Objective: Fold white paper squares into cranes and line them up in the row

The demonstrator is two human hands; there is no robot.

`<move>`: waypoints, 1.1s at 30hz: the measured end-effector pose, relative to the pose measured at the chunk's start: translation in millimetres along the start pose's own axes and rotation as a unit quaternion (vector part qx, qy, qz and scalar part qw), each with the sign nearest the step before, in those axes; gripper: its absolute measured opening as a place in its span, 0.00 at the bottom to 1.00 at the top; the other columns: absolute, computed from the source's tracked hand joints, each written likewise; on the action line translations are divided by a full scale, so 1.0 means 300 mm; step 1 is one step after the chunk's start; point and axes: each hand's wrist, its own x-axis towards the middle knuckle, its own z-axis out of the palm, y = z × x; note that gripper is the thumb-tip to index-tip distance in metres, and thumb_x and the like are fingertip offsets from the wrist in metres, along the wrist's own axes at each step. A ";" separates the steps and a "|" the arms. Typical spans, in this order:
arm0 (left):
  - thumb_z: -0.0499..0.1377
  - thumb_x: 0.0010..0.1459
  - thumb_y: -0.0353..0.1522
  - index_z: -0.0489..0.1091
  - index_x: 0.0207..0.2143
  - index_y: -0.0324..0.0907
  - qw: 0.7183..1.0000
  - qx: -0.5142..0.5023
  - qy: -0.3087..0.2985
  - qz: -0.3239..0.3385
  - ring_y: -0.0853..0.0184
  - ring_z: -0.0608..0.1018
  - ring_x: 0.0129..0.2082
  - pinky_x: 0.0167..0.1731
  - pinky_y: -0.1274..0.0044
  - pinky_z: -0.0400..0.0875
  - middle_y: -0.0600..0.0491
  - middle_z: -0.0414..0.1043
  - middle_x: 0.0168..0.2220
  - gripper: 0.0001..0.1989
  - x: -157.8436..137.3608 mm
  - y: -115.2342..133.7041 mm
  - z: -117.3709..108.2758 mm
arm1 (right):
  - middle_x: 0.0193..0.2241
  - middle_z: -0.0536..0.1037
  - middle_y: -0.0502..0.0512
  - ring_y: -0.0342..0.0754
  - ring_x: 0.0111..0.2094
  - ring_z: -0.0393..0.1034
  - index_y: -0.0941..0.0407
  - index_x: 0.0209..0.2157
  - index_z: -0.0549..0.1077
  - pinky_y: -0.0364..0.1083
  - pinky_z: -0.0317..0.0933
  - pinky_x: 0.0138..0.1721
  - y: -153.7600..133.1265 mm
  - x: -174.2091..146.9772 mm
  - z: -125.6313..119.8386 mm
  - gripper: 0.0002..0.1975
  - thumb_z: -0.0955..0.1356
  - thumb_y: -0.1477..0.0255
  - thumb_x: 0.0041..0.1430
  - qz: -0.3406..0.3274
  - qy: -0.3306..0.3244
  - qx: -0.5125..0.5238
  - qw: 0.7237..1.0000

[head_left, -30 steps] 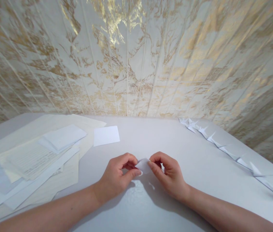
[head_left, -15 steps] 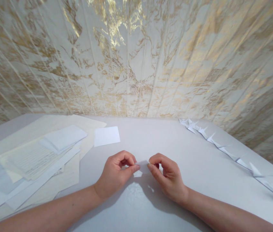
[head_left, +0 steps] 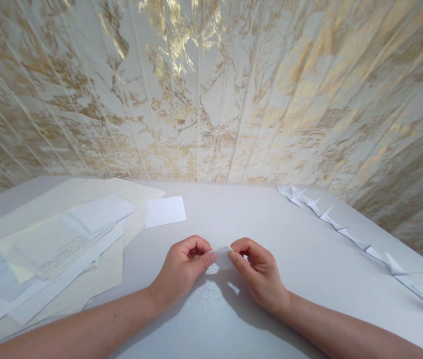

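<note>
Between my two hands, a small piece of white paper is held just above the table. My left hand pinches its left corner between thumb and forefinger. At the opposite corner, the thumb and forefinger of my right hand are closed on the paper as well. Its folds are too pale and small to make out. Past my left hand lies a flat white paper sheet.
Layered papers, some with written lines, cover the left of the white table. Along its right edge runs a row of several folded paper cranes. A curtain with gold patterns hangs behind the table's far edge.
Both hands keep their pinch on the small paper and have barely shifted. The patch of light in the shadow below the right hand has grown slightly.
</note>
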 end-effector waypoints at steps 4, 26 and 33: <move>0.61 0.43 0.32 0.64 0.19 0.38 1.000 -0.006 0.008 -0.024 0.75 0.61 0.19 0.20 0.80 0.54 0.59 0.60 0.17 0.08 0.004 -0.011 0.000 | 0.19 0.66 0.49 0.42 0.22 0.58 0.56 0.24 0.66 0.42 0.56 0.23 0.004 0.002 0.004 0.09 0.63 0.67 0.55 0.036 0.000 0.025 0.999; 0.59 0.40 0.24 0.55 0.30 0.42 0.994 -0.014 -0.069 -0.082 0.76 0.64 0.17 0.17 0.83 0.55 0.64 0.63 0.18 0.16 0.000 -0.007 0.027 | 0.18 0.63 0.46 0.39 0.21 0.54 0.58 0.21 0.65 0.41 0.50 0.23 -0.026 0.000 0.027 0.15 0.68 0.62 0.47 0.203 -0.031 0.192 0.960; 0.59 0.40 0.25 0.57 0.31 0.42 0.994 0.000 -0.083 -0.065 0.77 0.64 0.18 0.18 0.84 0.55 0.64 0.60 0.20 0.15 -0.001 -0.011 0.029 | 0.18 0.64 0.46 0.39 0.21 0.55 0.58 0.22 0.65 0.41 0.50 0.24 -0.031 -0.005 0.032 0.14 0.69 0.62 0.47 0.211 -0.025 0.240 0.947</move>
